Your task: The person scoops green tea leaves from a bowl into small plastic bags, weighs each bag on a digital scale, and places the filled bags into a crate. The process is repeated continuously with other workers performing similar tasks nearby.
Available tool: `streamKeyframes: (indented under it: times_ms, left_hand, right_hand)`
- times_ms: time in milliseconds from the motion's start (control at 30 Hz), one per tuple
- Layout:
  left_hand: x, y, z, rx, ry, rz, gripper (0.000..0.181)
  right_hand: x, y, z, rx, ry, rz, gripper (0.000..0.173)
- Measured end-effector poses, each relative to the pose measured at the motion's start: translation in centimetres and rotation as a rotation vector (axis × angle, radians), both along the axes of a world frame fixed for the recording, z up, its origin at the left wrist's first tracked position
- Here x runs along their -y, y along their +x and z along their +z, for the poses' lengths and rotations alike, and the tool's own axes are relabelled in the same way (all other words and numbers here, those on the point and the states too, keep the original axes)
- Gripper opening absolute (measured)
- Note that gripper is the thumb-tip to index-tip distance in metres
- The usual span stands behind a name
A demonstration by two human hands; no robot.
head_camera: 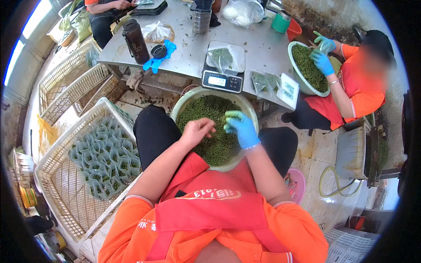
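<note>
A large pale basin (252,113) full of small green peppercorn-like berries (210,151) stands between my knees. My left hand (198,131), bare, hangs over the berries with its fingers curled; whether it holds anything is unclear. Facing it, my right hand (241,128) wears a blue glove and pinches a small greenish cluster at its fingertips. Just beyond the basin, a clear plastic bag of green berries (221,58) lies on a digital scale (222,81) at the edge of the metal table.
Filled bags (108,157) stand packed in a white plastic crate (52,194) at left. The metal table (184,49) bears a dark bottle (135,41), a blue glove (170,48) and more bags (263,82). At right, a co-worker's gloved hands (321,62) work over another basin (293,70).
</note>
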State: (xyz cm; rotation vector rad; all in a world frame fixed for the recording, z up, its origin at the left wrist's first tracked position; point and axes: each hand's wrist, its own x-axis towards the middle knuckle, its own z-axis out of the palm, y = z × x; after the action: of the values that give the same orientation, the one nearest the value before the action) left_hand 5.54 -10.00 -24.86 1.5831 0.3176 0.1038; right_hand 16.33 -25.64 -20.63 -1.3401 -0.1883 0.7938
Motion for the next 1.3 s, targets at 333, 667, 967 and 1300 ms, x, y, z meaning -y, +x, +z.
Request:
streamKeyframes:
  times_ms: [333, 667, 967, 1300]
  left_hand:
    - [-0.9, 0.3, 2.0, 0.076, -0.491, -0.057, 0.051]
    - [-1.2, 0.5, 1.0, -0.004, -0.411, -0.062, 0.015]
    - [-1.2, 0.5, 0.3, -0.073, -0.339, 0.000, 0.015]
    - [-1.1, 0.5, 0.0, -0.089, -0.279, 0.025, 0.019]
  right_hand:
    - [-2.3, 0.7, 0.9, -0.111, 0.144, 0.017, 0.019]
    - [-3.1, 0.7, -1.6, -0.327, 0.281, -0.010, 0.019]
    - [-2.5, 3.5, 0.1, -0.017, 0.202, -0.157, 0.020]
    - [-9.4, 8.3, 0.7, 0.144, 0.344, -0.443, 0.024]
